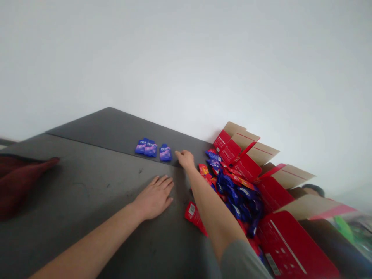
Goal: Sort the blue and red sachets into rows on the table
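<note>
My left hand [155, 195] lies flat on the dark grey table [95, 186], fingers stretched out, holding nothing. My right hand [185, 158] reaches far forward with the fingers curled loosely, just right of a blue pouch [165, 152]; nothing shows in it. Two more blue pouches [146, 147] lie in a row further left. A heap of blue and red pouches [235, 190] sits to the right of my right forearm, and one red pouch [194, 215] lies partly under that arm.
Open red cardboard boxes [250, 155] with brown flaps lie along the right by the white wall. A large red box panel [290, 248] is at the lower right. Dark red cloth [20, 178] rests at the table's left edge.
</note>
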The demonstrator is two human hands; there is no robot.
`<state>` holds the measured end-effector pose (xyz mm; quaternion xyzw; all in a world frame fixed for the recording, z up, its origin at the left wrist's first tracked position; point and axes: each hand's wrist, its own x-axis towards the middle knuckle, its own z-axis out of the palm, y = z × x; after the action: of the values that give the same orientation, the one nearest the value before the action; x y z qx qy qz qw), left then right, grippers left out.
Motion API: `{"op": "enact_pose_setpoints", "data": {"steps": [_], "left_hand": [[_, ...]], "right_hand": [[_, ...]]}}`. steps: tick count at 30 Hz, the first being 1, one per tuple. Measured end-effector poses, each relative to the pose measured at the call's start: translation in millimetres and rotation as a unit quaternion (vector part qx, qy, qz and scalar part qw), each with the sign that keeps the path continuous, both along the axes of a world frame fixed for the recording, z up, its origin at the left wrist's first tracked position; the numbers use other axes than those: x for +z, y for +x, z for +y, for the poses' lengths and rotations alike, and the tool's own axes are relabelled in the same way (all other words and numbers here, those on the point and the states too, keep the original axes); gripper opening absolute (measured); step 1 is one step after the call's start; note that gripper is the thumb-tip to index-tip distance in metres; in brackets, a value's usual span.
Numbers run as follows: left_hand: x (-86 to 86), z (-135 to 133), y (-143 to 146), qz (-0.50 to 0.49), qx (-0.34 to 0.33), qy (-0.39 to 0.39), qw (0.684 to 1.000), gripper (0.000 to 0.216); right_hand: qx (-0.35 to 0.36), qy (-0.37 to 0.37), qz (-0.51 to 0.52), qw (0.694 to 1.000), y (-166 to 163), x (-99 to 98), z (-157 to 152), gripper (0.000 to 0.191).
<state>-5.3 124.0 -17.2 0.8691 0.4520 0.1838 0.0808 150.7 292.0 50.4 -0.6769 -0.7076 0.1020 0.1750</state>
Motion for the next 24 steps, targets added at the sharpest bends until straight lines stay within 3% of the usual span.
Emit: {"op": "enact_pose_setpoints", "data": {"steps": [3, 6, 12, 15, 19, 24], "left_hand": [[-1.0, 1.0, 0.2, -0.003, 0.0, -0.001, 1.0, 0.06], [1.1, 1.2, 0.2, 0.001, 0.001, -0.004, 1.0, 0.06], [4.3, -0.3, 0.1, 0.003, 0.001, -0.007, 1.0, 0.059], [3.6, -0.3, 0.4, -0.002, 0.002, -0.008, 1.0, 0.058], [4.4, 0.0, 0.9, -0.007, -0.003, -0.013, 1.0, 0.059], [10.9, -2.0, 0.1, -0.012, -0.013, -0.016, 1.0, 0.057]], "right_hand": [[-0.021, 0.008, -0.042, 0.999, -14.2, -2.0, 7.6, 0.055], [0.007, -0.021, -0.09, 0.996, -41.3, 1.7, 15.7, 0.069], [0.07, -0.068, -0.177, 0.979, -75.3, 7.9, 26.9, 0.05], [0.05, -0.067, -0.154, 0.985, -72.1, 12.9, 31.9, 0.049], [0.032, -0.118, -0.03, 0.992, -81.2, 17.2, 35.5, 0.059], [0.033, -0.048, -0.049, 0.997, -116.4, 12.8, 25.9, 0.069]]}}
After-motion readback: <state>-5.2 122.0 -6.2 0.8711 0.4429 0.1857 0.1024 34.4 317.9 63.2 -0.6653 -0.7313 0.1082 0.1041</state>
